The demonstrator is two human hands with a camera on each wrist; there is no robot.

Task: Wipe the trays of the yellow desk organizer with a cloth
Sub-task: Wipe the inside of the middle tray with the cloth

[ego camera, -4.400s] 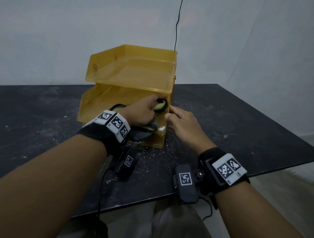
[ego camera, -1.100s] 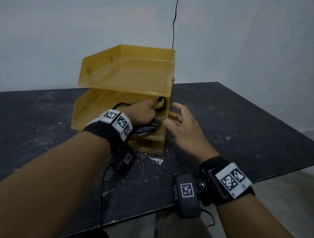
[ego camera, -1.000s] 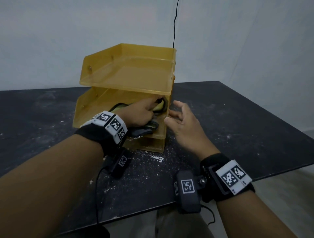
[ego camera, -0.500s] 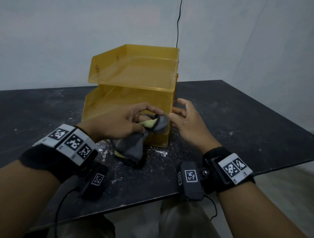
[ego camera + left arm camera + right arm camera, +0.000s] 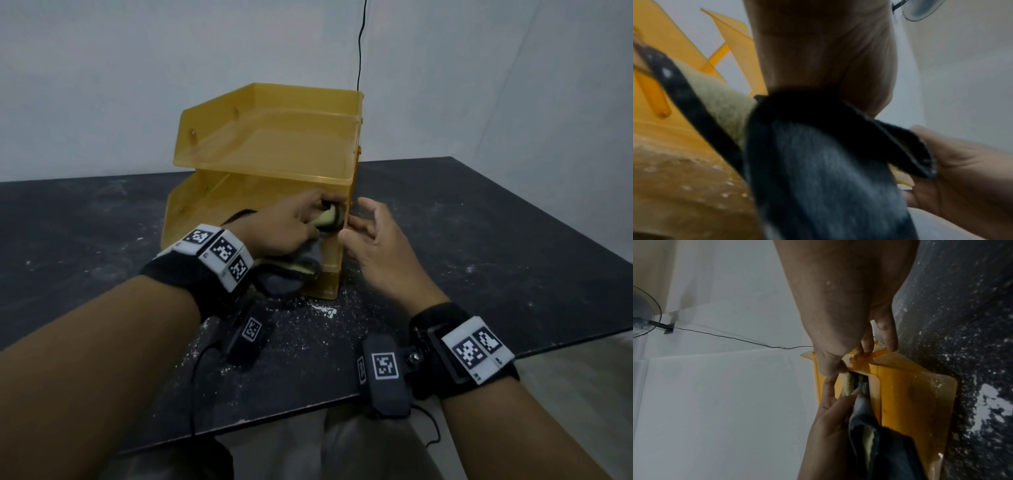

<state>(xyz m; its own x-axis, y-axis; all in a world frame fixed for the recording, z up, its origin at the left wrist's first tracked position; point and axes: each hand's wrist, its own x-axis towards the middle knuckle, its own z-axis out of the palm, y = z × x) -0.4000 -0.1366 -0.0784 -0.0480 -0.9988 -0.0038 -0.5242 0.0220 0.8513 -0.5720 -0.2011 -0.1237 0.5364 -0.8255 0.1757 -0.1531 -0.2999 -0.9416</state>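
The yellow desk organizer (image 5: 270,150) stands on the black table with its stacked trays open toward me. My left hand (image 5: 287,226) grips a grey and pale-yellow cloth (image 5: 291,274) and reaches into the middle tray at its front right corner. The bunched cloth (image 5: 869,426) presses against the tray's right wall, and its tail hangs over the front lip. My right hand (image 5: 373,236) is outside the organizer's right side. Its fingers are relaxed and touch the side wall (image 5: 910,394), with the thumb near the front edge. The left wrist view shows the cloth (image 5: 818,162) up close.
White powder (image 5: 318,311) is scattered on the dusty black table (image 5: 479,240) in front of the organizer. The table's front edge (image 5: 308,407) is near my wrists. A black cable (image 5: 359,44) runs down the wall behind, and a fan (image 5: 641,318) shows in the right wrist view.
Half a second ago my left hand held the cloth out in front of the organizer. It has now pushed back into the middle tray's right corner. The right hand stays beside the organizer.
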